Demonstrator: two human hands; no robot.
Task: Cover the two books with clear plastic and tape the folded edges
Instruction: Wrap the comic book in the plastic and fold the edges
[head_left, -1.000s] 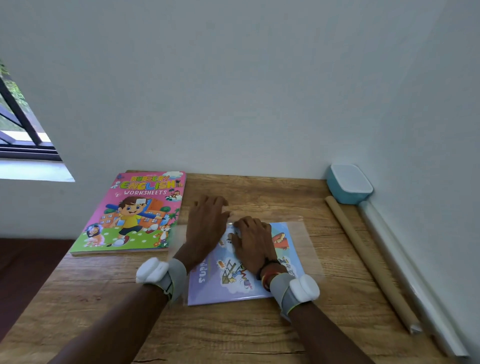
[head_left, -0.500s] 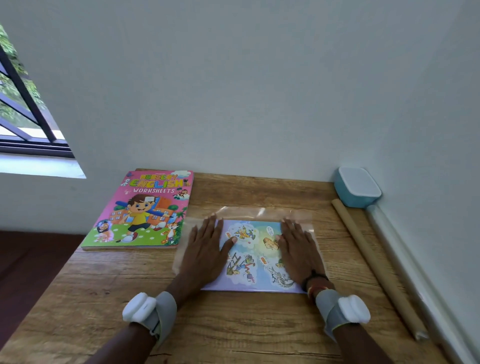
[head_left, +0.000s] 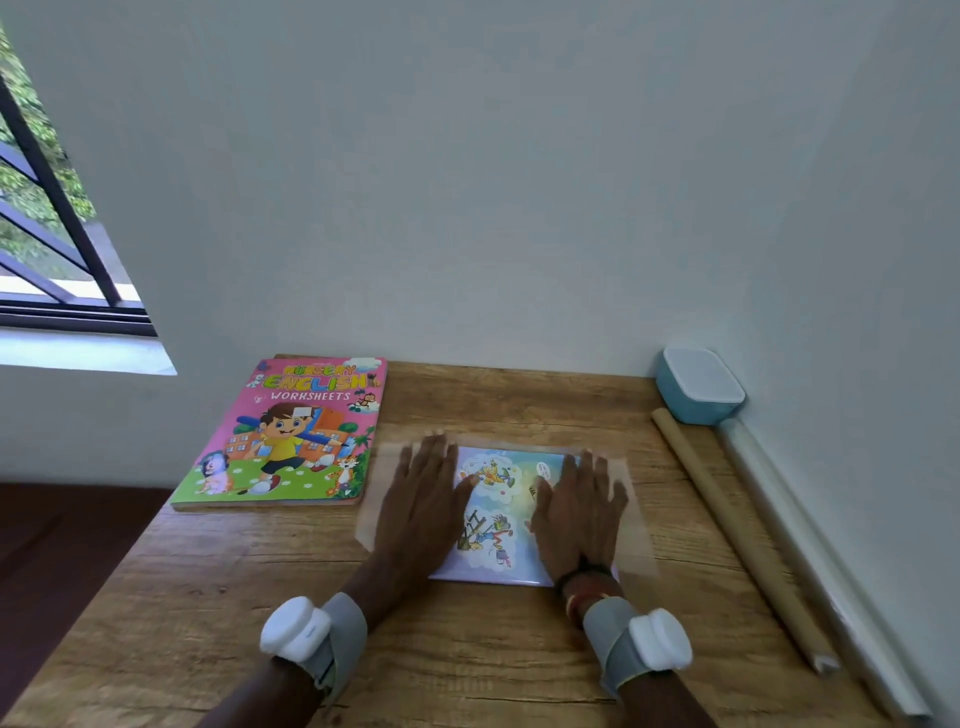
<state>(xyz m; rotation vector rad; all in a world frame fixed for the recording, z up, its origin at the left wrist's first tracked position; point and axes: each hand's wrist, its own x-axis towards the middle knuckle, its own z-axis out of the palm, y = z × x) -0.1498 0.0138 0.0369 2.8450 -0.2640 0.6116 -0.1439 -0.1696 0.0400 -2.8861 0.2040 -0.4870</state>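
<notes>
- Fingers (head_left: 432, 457) straight, left hand (head_left: 421, 501) and right hand (head_left: 579, 514) press plastic (head_left: 635, 519) flat over small book (head_left: 493, 512).
- Pink book (head_left: 291, 431) at ten o'clock looks uncovered; folding, taping remain.

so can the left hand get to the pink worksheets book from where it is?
Likely yes. The left hand lies flat on the clear plastic over the blue book, holding nothing. The pink worksheets book lies just to its left on the table, with nothing standing between them.
</notes>
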